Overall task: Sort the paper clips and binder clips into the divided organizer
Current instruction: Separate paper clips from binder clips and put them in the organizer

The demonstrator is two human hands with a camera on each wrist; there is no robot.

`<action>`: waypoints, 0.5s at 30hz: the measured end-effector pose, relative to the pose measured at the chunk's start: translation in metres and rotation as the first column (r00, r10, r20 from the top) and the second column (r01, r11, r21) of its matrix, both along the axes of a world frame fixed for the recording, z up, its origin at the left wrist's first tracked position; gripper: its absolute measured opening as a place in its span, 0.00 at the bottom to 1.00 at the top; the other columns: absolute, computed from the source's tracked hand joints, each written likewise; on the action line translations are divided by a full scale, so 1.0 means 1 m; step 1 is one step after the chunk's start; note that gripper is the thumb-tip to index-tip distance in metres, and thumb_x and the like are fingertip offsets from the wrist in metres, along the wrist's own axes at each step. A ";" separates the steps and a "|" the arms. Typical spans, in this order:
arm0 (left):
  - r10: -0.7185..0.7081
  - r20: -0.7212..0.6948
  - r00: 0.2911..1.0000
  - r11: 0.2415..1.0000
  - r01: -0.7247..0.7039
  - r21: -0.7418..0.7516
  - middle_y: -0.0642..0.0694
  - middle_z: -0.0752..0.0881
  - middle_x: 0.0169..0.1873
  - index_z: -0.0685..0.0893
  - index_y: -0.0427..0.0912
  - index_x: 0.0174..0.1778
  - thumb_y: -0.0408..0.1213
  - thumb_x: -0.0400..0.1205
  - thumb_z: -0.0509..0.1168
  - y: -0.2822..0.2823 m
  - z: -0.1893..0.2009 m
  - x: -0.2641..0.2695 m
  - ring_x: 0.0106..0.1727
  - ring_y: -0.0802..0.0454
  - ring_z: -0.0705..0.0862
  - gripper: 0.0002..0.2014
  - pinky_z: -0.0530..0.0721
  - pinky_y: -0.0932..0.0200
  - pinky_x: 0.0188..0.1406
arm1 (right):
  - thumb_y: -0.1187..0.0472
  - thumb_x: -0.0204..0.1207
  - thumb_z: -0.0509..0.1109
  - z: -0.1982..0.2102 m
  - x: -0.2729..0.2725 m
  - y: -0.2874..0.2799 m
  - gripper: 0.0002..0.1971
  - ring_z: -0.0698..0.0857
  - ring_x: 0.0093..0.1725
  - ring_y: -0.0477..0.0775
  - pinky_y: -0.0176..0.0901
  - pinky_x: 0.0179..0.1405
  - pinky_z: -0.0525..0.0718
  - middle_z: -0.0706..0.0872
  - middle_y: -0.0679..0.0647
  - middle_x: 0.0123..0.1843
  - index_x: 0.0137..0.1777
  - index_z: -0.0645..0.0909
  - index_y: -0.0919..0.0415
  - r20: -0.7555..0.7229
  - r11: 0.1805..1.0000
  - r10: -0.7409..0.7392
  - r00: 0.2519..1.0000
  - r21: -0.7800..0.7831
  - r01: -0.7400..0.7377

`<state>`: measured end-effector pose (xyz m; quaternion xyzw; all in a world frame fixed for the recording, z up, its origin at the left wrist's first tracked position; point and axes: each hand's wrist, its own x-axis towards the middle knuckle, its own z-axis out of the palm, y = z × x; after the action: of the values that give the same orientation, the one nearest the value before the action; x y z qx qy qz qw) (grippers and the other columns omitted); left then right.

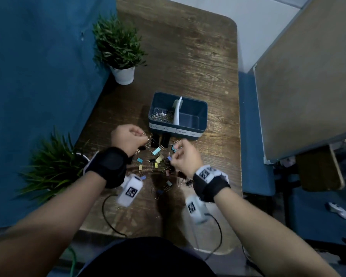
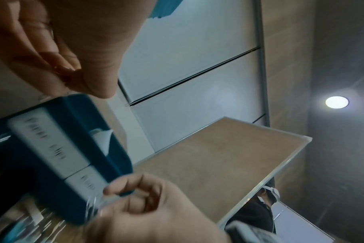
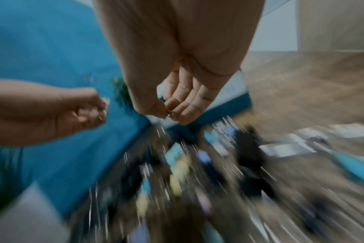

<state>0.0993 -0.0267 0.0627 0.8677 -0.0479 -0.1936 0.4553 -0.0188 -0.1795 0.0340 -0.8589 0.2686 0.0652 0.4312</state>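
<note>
The blue divided organizer (image 1: 200, 114) stands mid-table, with silver paper clips (image 1: 161, 115) in its left compartment and its right compartment bare behind a white divider (image 1: 177, 110). In front of it lies a loose pile of coloured binder clips (image 1: 158, 158) mixed with paper clips. My left hand (image 1: 142, 137) hovers over the pile's left side, fingers curled round a few silvery paper clips (image 3: 103, 106). My right hand (image 3: 168, 113) is above the pile's right side and pinches a small metal paper clip between thumb and fingertips. The wrist views are blurred.
Two potted plants stand on the left, one at the back (image 1: 118, 47) and one near the front edge (image 1: 54, 168). A blue partition (image 1: 38, 76) bounds the left side. The table's right edge (image 1: 239, 126) lies just past the organizer. Cables (image 1: 110, 220) trail from my wrists.
</note>
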 end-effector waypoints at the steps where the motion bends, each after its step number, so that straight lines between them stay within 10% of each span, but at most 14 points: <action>1: 0.000 0.016 1.000 1.000 0.001 -0.016 0.50 0.87 0.35 0.87 0.42 0.40 0.30 0.69 0.73 -0.010 0.008 0.009 0.37 0.57 0.83 0.06 0.78 0.68 0.35 | 0.69 0.72 0.69 0.011 0.017 -0.005 0.13 0.81 0.32 0.41 0.30 0.34 0.81 0.84 0.47 0.37 0.47 0.73 0.51 0.064 0.999 -0.035 0.997 0.004 0.035; 7: 0.012 0.182 0.983 1.000 -0.008 -0.022 0.48 0.86 0.32 0.89 0.41 0.38 0.32 0.67 0.70 -0.073 0.029 0.051 0.35 0.57 0.82 0.06 0.76 0.68 0.41 | 0.69 0.71 0.68 0.042 0.101 -0.029 0.07 0.77 0.29 0.39 0.20 0.28 0.73 0.81 0.46 0.29 0.44 0.77 0.58 0.321 0.963 -0.260 0.911 0.015 0.270; 15: -0.097 0.115 0.989 0.994 0.091 0.058 0.41 0.90 0.43 0.88 0.35 0.50 0.33 0.73 0.74 -0.066 -0.011 0.063 0.42 0.56 0.85 0.11 0.75 0.72 0.46 | 0.59 0.72 0.78 0.021 0.102 -0.050 0.11 0.87 0.45 0.46 0.46 0.49 0.87 0.87 0.41 0.35 0.48 0.78 0.51 0.195 0.960 -0.276 0.941 0.018 0.278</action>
<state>0.1619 -0.0922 0.0513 0.8860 -0.1105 -0.1647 0.4191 0.0830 -0.2294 0.0553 -0.8169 0.3434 -0.0823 0.4560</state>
